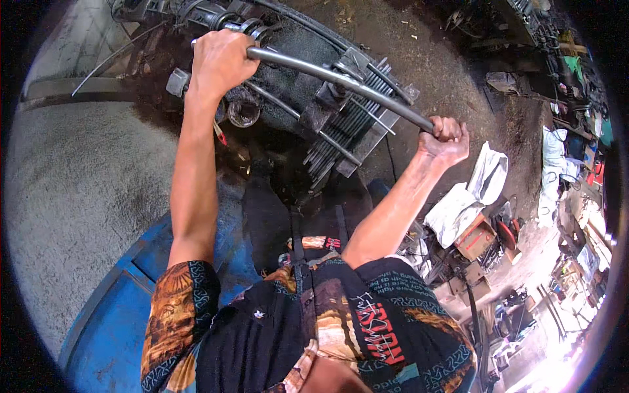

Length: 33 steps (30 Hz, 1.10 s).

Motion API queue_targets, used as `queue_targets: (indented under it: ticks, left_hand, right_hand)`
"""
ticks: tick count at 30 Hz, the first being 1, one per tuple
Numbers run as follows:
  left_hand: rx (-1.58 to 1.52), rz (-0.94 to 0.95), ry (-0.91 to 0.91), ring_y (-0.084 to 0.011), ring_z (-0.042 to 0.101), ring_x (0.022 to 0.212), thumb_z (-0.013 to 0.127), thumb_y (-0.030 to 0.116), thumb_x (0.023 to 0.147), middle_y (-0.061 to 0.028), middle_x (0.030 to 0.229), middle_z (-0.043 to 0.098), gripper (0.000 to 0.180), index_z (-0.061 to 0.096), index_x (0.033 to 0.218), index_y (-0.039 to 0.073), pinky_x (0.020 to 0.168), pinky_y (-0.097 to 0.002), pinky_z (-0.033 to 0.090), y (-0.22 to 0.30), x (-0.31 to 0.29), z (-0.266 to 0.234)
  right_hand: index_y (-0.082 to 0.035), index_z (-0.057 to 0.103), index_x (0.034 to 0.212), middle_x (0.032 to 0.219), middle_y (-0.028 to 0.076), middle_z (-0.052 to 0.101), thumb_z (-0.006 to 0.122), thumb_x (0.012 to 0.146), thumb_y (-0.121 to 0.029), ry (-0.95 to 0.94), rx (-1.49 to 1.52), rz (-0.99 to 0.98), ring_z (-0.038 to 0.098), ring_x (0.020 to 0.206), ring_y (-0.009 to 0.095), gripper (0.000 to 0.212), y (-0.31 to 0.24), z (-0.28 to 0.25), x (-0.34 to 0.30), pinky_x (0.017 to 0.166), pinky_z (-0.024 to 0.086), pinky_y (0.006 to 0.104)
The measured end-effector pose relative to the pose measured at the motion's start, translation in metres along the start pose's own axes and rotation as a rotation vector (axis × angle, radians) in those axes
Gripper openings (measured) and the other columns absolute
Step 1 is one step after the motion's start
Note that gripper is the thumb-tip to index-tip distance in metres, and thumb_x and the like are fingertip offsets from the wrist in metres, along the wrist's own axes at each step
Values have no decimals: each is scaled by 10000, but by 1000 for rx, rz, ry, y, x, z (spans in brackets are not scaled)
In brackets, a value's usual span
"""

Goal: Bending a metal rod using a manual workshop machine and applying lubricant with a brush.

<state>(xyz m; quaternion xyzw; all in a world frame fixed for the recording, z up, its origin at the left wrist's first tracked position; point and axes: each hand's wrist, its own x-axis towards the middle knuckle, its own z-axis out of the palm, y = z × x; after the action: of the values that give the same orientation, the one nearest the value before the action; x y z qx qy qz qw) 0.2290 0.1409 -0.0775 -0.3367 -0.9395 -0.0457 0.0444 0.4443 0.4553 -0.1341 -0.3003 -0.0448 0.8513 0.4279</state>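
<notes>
A long dark metal rod runs slantwise in front of me, from upper left down to the right. My left hand is wrapped round its left end, and my right hand is closed in a fist round its right end. Under the rod stands a greasy machine with a cylindrical, ringed metal part close to my left hand. A bundle of thin metal rods lies on the machine beneath the rod's right half. Below my left hand sits a small round container.
A blue metal surface is at the lower left, by a rough grey surface. White sacks and a cardboard box lie on the right, amid clutter. A thin rod juts out at the upper left.
</notes>
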Motion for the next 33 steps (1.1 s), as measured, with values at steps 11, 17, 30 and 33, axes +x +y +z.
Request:
queue_targets:
  ticks: [11, 17, 30, 33]
  left_hand:
    - [9, -331, -71, -321, 652, 601, 683, 250, 726, -141, 675, 657, 148, 720, 753, 109, 555, -421, 519, 38, -88, -11]
    - [-258, -664, -71, -364, 657, 627, 640, 279, 818, -163, 693, 661, 236, 672, 733, 61, 584, -461, 535, 114, -149, -12]
    - [-1075, -813, 243, -192, 637, 737, 378, 340, 1030, -147, 800, 682, 520, 669, 912, -74, 711, -327, 490, 76, -198, -62]
    - [-1008, -891, 359, -196, 637, 782, 308, 385, 1043, -139, 866, 686, 585, 666, 966, -72, 748, -323, 491, 26, -201, -80]
  right_hand:
    - [-173, 261, 599, 546, -55, 182, 435, 929, -163, -258, -390, 263, 159, 428, 94, 373, 32, 74, 95, 405, 155, 272]
    - [-150, 323, 568, 473, -30, 289, 507, 905, -171, -314, -723, 530, 233, 368, 115, 384, 150, 151, 139, 401, 260, 274]
    - [21, 615, 1044, 992, 238, 664, 465, 917, -464, -1028, -2260, -353, 652, 938, 389, 524, 227, 99, -95, 830, 506, 486]
    - [-16, 675, 702, 753, 212, 669, 405, 963, -461, -1359, -2234, -436, 651, 754, 374, 583, 168, 66, -160, 823, 469, 488]
